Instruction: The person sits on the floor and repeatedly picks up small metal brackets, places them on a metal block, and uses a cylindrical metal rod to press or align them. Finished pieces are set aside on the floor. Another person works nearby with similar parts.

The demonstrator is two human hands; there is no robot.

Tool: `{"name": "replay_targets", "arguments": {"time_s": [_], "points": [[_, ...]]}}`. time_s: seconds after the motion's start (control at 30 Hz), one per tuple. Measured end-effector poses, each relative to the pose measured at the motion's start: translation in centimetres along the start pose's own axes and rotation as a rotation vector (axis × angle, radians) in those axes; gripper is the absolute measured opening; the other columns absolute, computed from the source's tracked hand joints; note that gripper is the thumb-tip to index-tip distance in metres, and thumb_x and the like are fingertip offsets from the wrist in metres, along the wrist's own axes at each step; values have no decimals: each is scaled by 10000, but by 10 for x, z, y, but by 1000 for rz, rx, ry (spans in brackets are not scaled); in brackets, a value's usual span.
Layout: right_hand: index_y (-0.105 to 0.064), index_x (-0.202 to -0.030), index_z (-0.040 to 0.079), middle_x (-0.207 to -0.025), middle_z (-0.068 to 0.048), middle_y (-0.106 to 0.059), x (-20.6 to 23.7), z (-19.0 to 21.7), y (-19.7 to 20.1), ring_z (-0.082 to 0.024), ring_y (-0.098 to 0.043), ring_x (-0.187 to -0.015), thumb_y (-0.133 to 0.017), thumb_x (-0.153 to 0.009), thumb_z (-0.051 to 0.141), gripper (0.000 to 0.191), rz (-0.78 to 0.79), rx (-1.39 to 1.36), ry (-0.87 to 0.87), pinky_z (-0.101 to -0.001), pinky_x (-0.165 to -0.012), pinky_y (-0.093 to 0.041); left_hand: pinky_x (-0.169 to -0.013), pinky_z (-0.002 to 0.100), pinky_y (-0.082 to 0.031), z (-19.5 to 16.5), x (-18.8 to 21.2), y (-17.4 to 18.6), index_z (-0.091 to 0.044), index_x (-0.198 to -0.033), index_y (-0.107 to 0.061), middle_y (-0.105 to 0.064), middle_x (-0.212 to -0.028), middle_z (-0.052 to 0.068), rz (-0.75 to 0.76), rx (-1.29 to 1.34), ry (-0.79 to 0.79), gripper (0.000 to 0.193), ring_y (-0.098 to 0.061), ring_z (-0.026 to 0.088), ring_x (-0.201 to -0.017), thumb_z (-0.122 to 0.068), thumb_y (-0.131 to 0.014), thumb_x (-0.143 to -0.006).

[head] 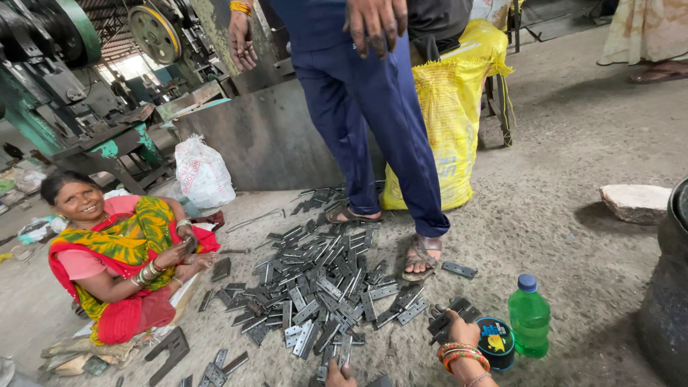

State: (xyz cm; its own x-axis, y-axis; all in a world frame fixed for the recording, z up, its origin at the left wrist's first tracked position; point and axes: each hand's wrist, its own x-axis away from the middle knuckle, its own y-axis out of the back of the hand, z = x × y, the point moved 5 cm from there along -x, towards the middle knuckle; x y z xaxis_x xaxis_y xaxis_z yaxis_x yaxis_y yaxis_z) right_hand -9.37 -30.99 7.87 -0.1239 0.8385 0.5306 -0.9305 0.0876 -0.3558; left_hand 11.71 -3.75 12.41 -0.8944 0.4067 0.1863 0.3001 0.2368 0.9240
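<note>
A wide pile of grey metal hinge plates (322, 279) is spread over the concrete floor in front of me. My right hand (462, 331), with red and green bangles on the wrist, is closed around a few dark hinge plates (446, 315) at the pile's right edge. Only the top of my left hand (338, 374) shows at the bottom edge, against the near side of the pile; its fingers are hidden.
A green plastic bottle (529, 317) and a round black tin (496, 342) stand just right of my right hand. A person in blue trousers (373, 107) stands behind the pile. Another person (122, 265) sits at left handling hinges. Yellow sack (451, 107), flat stone (635, 202), dark drum (666, 301), press machine (57, 86).
</note>
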Motion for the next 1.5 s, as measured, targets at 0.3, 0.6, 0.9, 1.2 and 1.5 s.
{"name": "replay_targets", "arguments": {"time_s": [0.3, 0.6, 0.9, 1.2, 1.5], "points": [[-748, -900, -152, -813, -224, -751, 8, 8, 0, -313, -688, -655, -803, -802, 285, 451, 64, 231, 50, -444, -569, -544, -846, 544, -526, 3, 19, -6, -59, -1142, -609, -689, -1028, 247, 24, 20, 54, 292, -656, 451, -1000, -189, -653, -884], [-523, -1225, -26, -1020, -230, -698, 31, -24, -2, -420, -724, -848, -642, -873, -22, 371, 258, -149, 16, -546, -729, -627, -817, 561, -526, 37, 37, -28, -38, -1137, -586, -703, -973, 279, -210, 273, 85, 298, -670, 476, -951, -224, -646, -913], [-557, -1217, -113, -1089, -265, -701, 22, -18, 6, -434, -729, -889, -629, -939, -4, 307, 295, -84, -35, -559, -788, -628, -754, 598, -514, 32, 44, -36, -37, -1199, -516, -685, -917, 313, -480, 447, -7, 288, -662, 515, -893, -214, -587, -982], [-553, -1195, -134, -1043, -273, -708, 27, -14, 4, -435, -729, -864, -650, -915, -8, 322, 307, -30, 12, -544, -752, -631, -917, 530, -571, 42, 51, -85, -50, -1177, -650, -707, -1133, 236, 32, 100, 115, 316, -684, 436, -1093, -150, -629, -878], [-622, -1140, -142, -1016, -278, -744, 43, -29, -2, -412, -757, -862, -673, -875, 58, 335, 366, 96, -71, -511, -747, -635, -923, 526, -541, 16, 65, -68, -10, -1124, -660, -697, -1067, 291, -118, 379, 2, 355, -676, 468, -1033, -166, -665, -804]]}}
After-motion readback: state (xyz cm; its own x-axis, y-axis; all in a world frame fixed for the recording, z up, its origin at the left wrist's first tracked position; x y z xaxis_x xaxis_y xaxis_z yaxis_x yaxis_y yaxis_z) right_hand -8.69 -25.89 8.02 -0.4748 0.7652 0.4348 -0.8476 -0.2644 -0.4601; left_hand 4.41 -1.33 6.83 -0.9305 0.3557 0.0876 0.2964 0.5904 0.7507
